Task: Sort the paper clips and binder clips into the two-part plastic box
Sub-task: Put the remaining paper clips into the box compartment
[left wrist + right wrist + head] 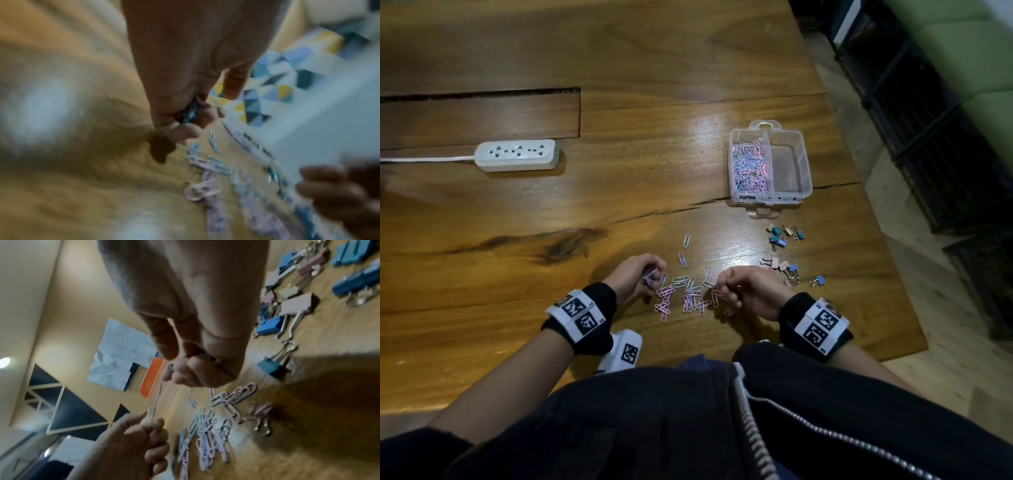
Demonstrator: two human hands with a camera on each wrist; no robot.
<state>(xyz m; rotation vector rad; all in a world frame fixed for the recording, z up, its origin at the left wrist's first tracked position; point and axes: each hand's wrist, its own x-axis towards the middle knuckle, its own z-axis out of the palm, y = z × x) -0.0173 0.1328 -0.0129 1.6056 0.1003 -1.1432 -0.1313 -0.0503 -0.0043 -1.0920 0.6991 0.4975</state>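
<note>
Loose pastel paper clips (685,294) lie in a pile on the wooden table between my hands. My left hand (652,274) is at the pile's left edge, its curled fingers (189,128) gripping a small bunch of paper clips (192,112). My right hand (722,287) is at the pile's right edge with its fingers (185,369) curled, pinching paper clips. The clear two-part box (803,161) stands further back on the right. Its left half holds many paper clips (750,164) and its right half looks bare. Coloured binder clips (784,234) lie in front of the box.
More binder clips (787,269) lie just right of my right hand, one pink binder clip (261,412) close to the pile. A white power strip (517,156) sits at the back left. The table's right edge (893,274) drops to the floor.
</note>
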